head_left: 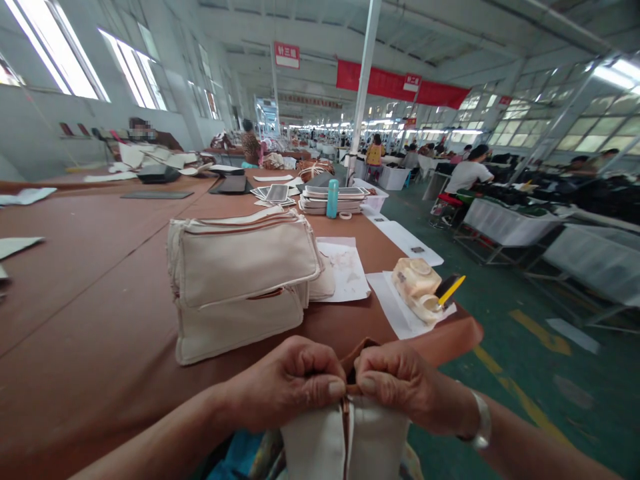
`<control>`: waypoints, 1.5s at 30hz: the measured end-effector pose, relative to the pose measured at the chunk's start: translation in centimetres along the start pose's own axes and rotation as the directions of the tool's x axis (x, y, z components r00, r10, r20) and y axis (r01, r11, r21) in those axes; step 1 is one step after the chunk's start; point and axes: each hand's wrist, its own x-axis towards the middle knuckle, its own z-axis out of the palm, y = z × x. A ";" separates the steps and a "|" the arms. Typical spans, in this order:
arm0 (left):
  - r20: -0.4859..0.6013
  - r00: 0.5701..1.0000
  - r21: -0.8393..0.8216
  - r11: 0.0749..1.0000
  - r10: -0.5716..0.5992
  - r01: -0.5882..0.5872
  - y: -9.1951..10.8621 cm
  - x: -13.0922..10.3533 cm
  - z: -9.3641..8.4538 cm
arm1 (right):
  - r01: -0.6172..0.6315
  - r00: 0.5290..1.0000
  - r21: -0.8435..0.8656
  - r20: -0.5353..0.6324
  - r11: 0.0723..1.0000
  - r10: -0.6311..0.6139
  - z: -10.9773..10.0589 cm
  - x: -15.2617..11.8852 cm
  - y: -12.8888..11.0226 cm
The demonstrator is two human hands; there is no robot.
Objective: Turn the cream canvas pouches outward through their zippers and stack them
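Note:
Close to my body, a cream bag panel [320, 440] with a brown strip down its middle hangs from both hands. My left hand [295, 383] pinches its top edge between thumb and curled fingers. Just to the right, my right hand [403, 380] grips the same edge, thumb pressed on top. Brown material [361, 350] rises in the narrow gap between the hands. The fingers hide much of the edge they hold. A stack of cream bag pieces [245, 263] with brown trim lies on the table ahead.
The brown-covered table [100, 287] has its right edge near my right hand. On paper there sits a stained plastic container [416, 283] with a yellow-handled tool [453, 291]. A turquoise bottle [333, 199] stands farther back by stacked pieces. Other people work at distant tables.

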 end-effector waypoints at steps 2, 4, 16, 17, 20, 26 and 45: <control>-0.009 1.000 -0.036 0.999 -0.004 0.004 -0.3 0.1 0.1 | 0.023 0.998 -0.022 -0.051 1.000 -0.024 0.1 -0.1 0.8; -0.020 1.000 -0.034 0.999 -0.003 0.002 -0.4 0.2 0.2 | 0.018 0.997 -0.011 -0.076 1.000 -0.019 -0.1 -0.1 1.3; -0.009 0.999 0.053 0.998 0.038 -0.037 1.3 0.2 -1.1 | 0.059 0.998 -0.164 0.036 0.985 -0.054 -1.1 0.9 -1.0; -0.050 0.999 0.039 0.999 0.005 -0.003 1.1 0.0 -1.2 | 0.061 0.998 -0.143 0.026 0.988 -0.058 -1.1 0.8 -0.7; -0.151 0.985 -0.132 0.989 -0.088 0.068 0.8 -0.2 -1.3 | 0.060 0.998 -0.119 0.020 0.991 -0.058 -1.2 0.5 0.1; -0.110 0.978 -0.199 0.968 -0.179 0.155 1.2 0.6 -0.4 | 0.069 0.998 -0.134 0.025 0.989 -0.066 -1.1 1.0 0.0; -0.406 0.466 0.872 0.487 0.786 -0.061 0.0 -1.2 -4.0 | -0.113 0.870 -0.242 -0.493 0.964 -0.022 -7.9 -0.8 -9.4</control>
